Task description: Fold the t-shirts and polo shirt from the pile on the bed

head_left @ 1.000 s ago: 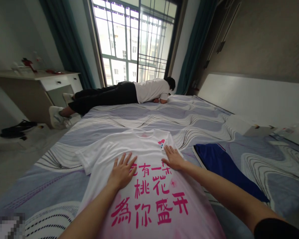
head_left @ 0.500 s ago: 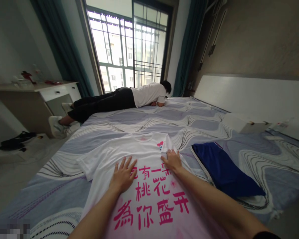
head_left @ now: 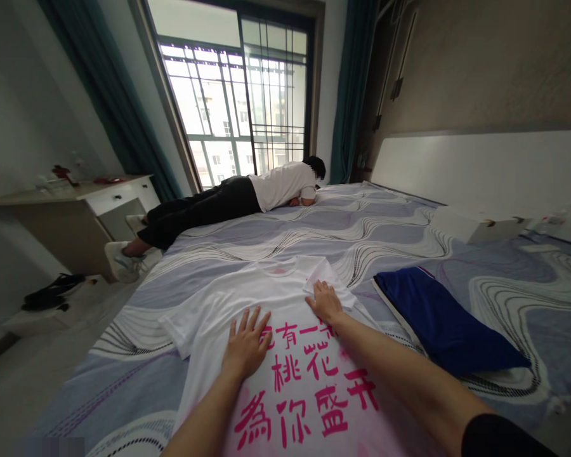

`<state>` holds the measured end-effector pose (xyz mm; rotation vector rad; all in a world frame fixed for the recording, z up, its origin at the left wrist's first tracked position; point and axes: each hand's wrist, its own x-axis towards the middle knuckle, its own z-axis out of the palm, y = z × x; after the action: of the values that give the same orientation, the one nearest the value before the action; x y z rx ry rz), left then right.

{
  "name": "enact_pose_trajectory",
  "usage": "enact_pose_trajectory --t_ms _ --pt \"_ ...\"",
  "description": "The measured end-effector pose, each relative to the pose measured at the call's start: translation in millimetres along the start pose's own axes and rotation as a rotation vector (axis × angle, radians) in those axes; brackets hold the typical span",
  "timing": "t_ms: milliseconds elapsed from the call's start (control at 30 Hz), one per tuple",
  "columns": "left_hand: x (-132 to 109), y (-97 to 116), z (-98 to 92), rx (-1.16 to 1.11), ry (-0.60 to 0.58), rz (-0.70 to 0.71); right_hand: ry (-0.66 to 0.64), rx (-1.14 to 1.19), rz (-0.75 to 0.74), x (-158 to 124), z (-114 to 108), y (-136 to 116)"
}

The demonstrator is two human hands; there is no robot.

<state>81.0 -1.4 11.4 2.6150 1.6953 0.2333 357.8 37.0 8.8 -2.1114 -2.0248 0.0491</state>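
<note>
A white T-shirt [head_left: 209,324] with large pink characters lies spread on the patterned bed, its collar pointing away from me. My left hand [head_left: 247,343] rests flat on the shirt's chest, fingers spread, beside the top row of characters. On the shirt's upper right, my right hand [head_left: 324,301] lies palm down with its fingers apart, near the sleeve. Neither hand grips anything. The right sleeve is turned in over the chest. A folded dark blue garment [head_left: 442,317] lies to the right of the shirt.
A person [head_left: 280,184] in a white top lies across the far side of the bed [head_left: 285,244]. White boxes [head_left: 480,222] sit by the headboard [head_left: 485,165]. At the left stands a desk [head_left: 61,197], with dark items [head_left: 52,291] on the floor near it.
The view has shifted, so the shirt and blue garment appear slightly farther right. The small heart print near the right sleeve is now mostly covered. Both hands remain on the shirt.
</note>
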Motion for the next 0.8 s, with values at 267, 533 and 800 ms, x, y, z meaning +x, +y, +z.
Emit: enact_pose_trajectory --t_ms 267,533,800 --pt "-0.6 -2.8 0.5 -0.005 -0.005 -0.001 0.016 -0.059 -0.148 -10.0 -16.3 -0.4" --pt "-0.9 4.7 -6.8 -0.083 0.222 -0.184 0.065 0.047 -0.075 -79.3 3.6 -30.4" --pt "0.6 -108.4 -29.3 -0.028 0.573 -1.17 0.277 0.13 -0.171 -84.7 -6.5 -29.6"
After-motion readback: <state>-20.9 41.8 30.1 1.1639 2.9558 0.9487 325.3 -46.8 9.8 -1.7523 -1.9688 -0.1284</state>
